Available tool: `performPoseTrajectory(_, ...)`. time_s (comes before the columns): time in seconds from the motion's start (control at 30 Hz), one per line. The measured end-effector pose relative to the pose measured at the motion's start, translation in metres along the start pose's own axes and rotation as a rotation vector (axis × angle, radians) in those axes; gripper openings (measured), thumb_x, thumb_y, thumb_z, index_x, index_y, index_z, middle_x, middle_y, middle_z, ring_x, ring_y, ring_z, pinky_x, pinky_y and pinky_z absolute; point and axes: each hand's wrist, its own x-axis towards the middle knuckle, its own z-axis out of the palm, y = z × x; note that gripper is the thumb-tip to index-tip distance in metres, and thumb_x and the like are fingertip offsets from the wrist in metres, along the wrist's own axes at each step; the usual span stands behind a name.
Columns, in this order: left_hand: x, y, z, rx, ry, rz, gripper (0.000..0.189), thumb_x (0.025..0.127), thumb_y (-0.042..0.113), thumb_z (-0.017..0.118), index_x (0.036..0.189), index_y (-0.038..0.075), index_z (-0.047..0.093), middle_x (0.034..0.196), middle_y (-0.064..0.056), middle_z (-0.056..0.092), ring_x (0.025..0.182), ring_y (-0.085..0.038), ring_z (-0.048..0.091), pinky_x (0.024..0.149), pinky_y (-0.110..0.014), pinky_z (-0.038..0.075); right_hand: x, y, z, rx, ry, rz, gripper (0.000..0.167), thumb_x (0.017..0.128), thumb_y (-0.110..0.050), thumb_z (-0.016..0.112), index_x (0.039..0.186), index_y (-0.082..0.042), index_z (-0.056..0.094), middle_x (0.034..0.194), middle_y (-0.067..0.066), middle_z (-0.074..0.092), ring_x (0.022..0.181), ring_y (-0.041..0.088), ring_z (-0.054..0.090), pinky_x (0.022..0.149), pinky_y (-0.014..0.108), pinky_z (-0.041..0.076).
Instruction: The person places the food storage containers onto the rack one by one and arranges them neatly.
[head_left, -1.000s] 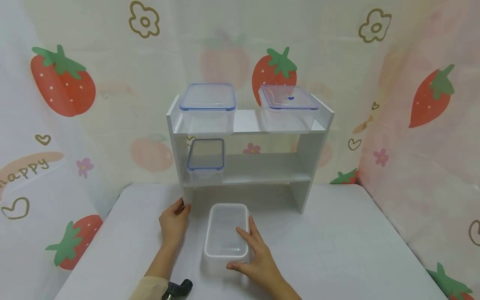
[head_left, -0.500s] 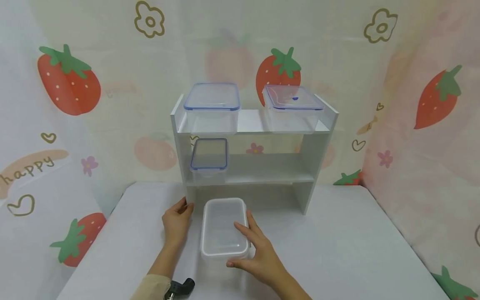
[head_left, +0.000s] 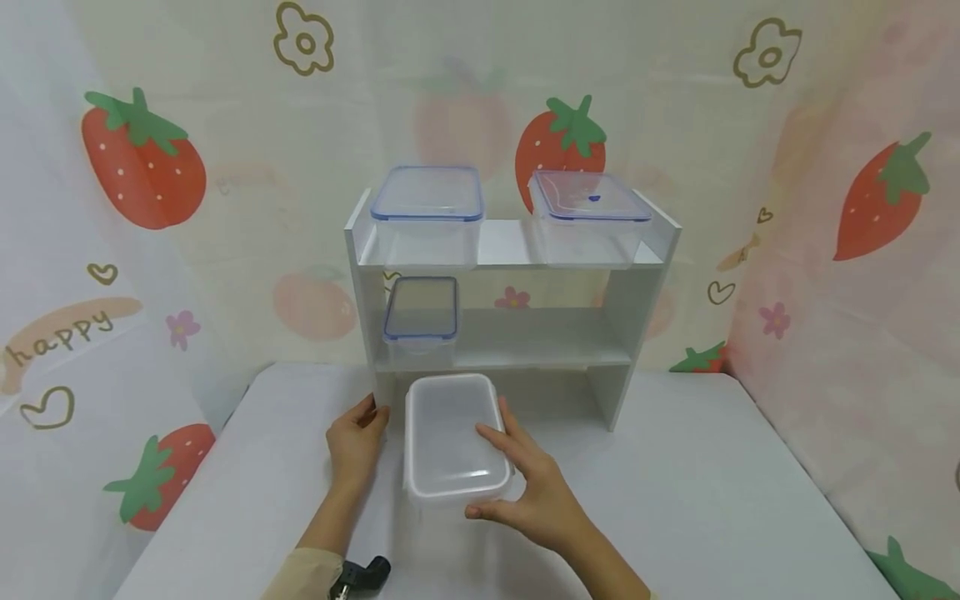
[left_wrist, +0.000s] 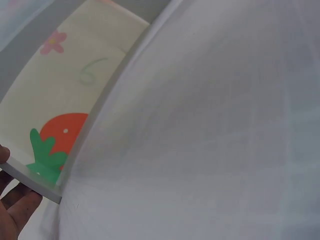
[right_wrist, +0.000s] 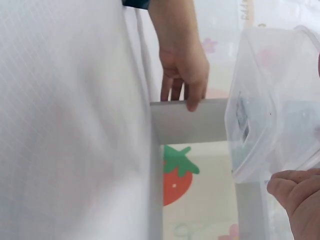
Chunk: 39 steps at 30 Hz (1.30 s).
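My right hand (head_left: 536, 487) holds a clear plastic food container (head_left: 453, 437) with a whitish rimmed lid, gripping it at its right side and near right corner. It is lifted off the table and tilted toward me, in front of the bottom opening of a white shelf (head_left: 540, 358). In the right wrist view the container (right_wrist: 255, 105) shows its clear wall, with right-hand fingers (right_wrist: 290, 187) at its edge. My left hand (head_left: 356, 442) pinches the front edge of the shelf's left side panel (left_wrist: 32, 182), thumb on one face and fingers on the other.
Two larger blue-rimmed containers, a left one (head_left: 427, 217) and a right one (head_left: 592, 221), stand on the top shelf. A smaller blue-rimmed container (head_left: 422, 321) sits at the left of the middle shelf. White cloth covers the table (head_left: 712, 500); strawberry-print curtain hangs behind.
My right hand has raised the food container off the table and moved it toward the shelf, tilting it. My left hand stays on the side panel. The head view has shifted slightly.
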Motion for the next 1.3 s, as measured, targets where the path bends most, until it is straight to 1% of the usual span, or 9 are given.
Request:
performPoseTrajectory(0.1,-0.001,0.001,-0.001,-0.002,-0.007,-0.003,0.041,0.094,0.018,0.075,0.130,0.000,0.068,0.125,-0.016,0.072,0.108,-0.031,0.073,0.082,-0.018,0.059,0.001,-0.002,-0.006,0.017,0.005,-0.006,0.096,0.072,-0.038,0.093,0.155,-0.027,0.045,0.172,0.001,0.013,0.156,0.030,0.022,0.118,0.058,0.034)
performPoseTrajectory(0.23,-0.001,0.001,-0.001,-0.008,-0.019,-0.010,0.042,0.095,0.019,0.075,0.131,-0.001,0.067,0.126,-0.017,0.071,0.110,-0.031,0.073,0.087,-0.029,0.060,0.002,-0.004,-0.012,0.017,0.015,-0.011,0.098,0.072,-0.036,0.093,0.156,-0.027,0.044,0.172,-0.001,0.014,0.155,0.030,0.023,0.116,0.054,0.037)
performPoseTrajectory(0.37,-0.001,0.000,-0.001,-0.009,-0.024,-0.006,0.043,0.095,0.019,0.074,0.131,-0.002,0.066,0.127,-0.018,0.070,0.110,-0.032,0.072,0.088,-0.034,0.061,0.002,-0.004,-0.019,-0.002,0.011,-0.033,0.100,0.071,-0.035,0.094,0.157,-0.026,0.043,0.172,-0.002,0.014,0.156,0.027,0.021,0.120,0.047,0.032)
performPoseTrajectory(0.5,-0.001,0.002,0.000,-0.010,-0.023,0.004,0.043,0.095,0.019,0.074,0.131,-0.003,0.066,0.127,-0.021,0.070,0.110,-0.032,0.072,0.088,-0.034,0.061,0.004,-0.004,-0.026,-0.010,0.017,-0.076,0.101,0.069,-0.031,0.095,0.156,-0.022,0.044,0.172,0.004,0.017,0.156,0.029,0.022,0.121,0.036,0.030)
performPoseTrajectory(0.57,-0.002,0.003,0.000,-0.014,-0.021,0.005,0.042,0.095,0.017,0.074,0.131,-0.003,0.066,0.127,-0.021,0.070,0.109,-0.033,0.072,0.086,-0.031,0.061,0.004,-0.004,-0.028,-0.013,0.024,-0.095,0.101,0.068,-0.030,0.096,0.155,-0.019,0.045,0.171,0.007,0.018,0.155,0.032,0.024,0.121,0.031,0.030)
performPoseTrajectory(0.67,-0.004,0.005,-0.001,-0.009,-0.019,-0.002,0.042,0.095,0.016,0.074,0.131,-0.003,0.066,0.126,-0.021,0.070,0.109,-0.032,0.072,0.085,-0.030,0.061,0.003,-0.003,-0.031,-0.001,0.028,-0.116,0.101,0.068,-0.029,0.096,0.155,-0.015,0.046,0.171,0.010,0.019,0.155,0.034,0.025,0.121,0.026,0.029)
performPoseTrajectory(0.87,-0.006,0.007,-0.002,0.007,-0.016,-0.014,0.042,0.095,0.016,0.074,0.131,-0.003,0.066,0.125,-0.021,0.071,0.109,-0.032,0.073,0.085,-0.034,0.062,0.003,-0.001,-0.039,0.000,0.050,-0.147,0.102,0.068,-0.025,0.097,0.155,-0.011,0.045,0.170,0.013,0.020,0.154,0.035,0.026,0.120,0.022,0.030)
performPoseTrajectory(1.1,-0.005,0.004,-0.001,-0.005,-0.015,-0.019,0.041,0.094,0.017,0.075,0.131,0.000,0.067,0.124,-0.018,0.072,0.108,-0.031,0.073,0.080,-0.024,0.062,0.004,-0.002,-0.050,0.019,0.082,-0.134,0.105,0.066,-0.017,0.098,0.156,-0.011,0.044,0.170,0.011,0.022,0.154,0.031,0.028,0.116,0.018,0.036)
performPoseTrajectory(1.3,-0.005,0.004,-0.001,0.000,-0.022,-0.016,0.041,0.095,0.018,0.074,0.132,0.001,0.067,0.124,-0.018,0.072,0.108,-0.031,0.073,0.080,-0.026,0.062,0.003,-0.001,-0.057,0.049,0.090,-0.120,0.107,0.066,-0.013,0.097,0.157,-0.010,0.041,0.170,0.011,0.021,0.155,0.029,0.027,0.115,0.019,0.038)
